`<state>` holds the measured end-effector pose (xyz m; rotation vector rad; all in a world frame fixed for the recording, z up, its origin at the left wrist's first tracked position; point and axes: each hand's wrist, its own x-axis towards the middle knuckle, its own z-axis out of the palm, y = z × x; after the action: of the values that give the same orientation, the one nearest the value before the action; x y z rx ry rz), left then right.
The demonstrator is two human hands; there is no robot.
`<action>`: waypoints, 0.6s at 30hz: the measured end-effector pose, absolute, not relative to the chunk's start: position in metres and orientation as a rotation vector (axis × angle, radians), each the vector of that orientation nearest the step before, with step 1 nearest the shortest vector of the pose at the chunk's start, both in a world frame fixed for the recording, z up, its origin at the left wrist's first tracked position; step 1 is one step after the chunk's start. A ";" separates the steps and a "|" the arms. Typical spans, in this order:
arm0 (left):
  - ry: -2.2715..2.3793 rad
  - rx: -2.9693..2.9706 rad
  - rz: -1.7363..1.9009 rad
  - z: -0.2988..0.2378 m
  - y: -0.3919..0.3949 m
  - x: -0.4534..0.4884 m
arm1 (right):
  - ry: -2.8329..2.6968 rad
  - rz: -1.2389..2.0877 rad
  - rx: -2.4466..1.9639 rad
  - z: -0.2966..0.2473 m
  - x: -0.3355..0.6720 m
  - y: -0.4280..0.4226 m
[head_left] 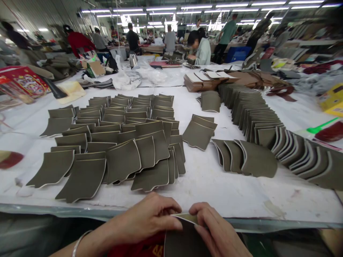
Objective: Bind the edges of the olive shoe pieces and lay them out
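1. Hands meet at the near edge: the left hand (146, 218) and right hand (218, 232) both pinch the top edge of a grey cut piece (183, 241), fingers closed on it.
2. That piece sits just below the table's rim. Its pale-edged top points away towards the table, and its long axis seems to run near to far. The lower part is cut off.
3. On the white-covered table (214, 185) lie overlapping grey pieces (120, 142) on the left, a small stack (199, 134) in the middle and a fanned row (268, 125) on the right.
4. Beyond are tan stacks (203, 81), a seated person (200, 50) and workers under strip lights (160, 9).
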<state>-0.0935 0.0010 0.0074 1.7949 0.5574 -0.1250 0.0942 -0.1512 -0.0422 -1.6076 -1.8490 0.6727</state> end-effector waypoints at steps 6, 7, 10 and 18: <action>0.615 1.940 -0.146 0.009 -0.003 -0.090 | -1.881 0.729 -1.686 -0.038 0.089 -0.144; 0.620 1.935 -0.145 0.006 -0.003 -0.090 | -1.888 0.751 -1.710 -0.037 0.089 -0.143; 0.599 1.960 -0.146 0.001 -0.004 -0.092 | -1.916 0.762 -1.753 -0.035 0.088 -0.143; 0.524 2.011 -0.107 -0.004 -0.009 -0.090 | -1.894 0.779 -1.737 -0.041 0.088 -0.147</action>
<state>-0.0902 -0.0087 -0.0035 2.0115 0.5242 -0.1068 0.0876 -0.1466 -0.0406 -1.7367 -1.8942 0.7790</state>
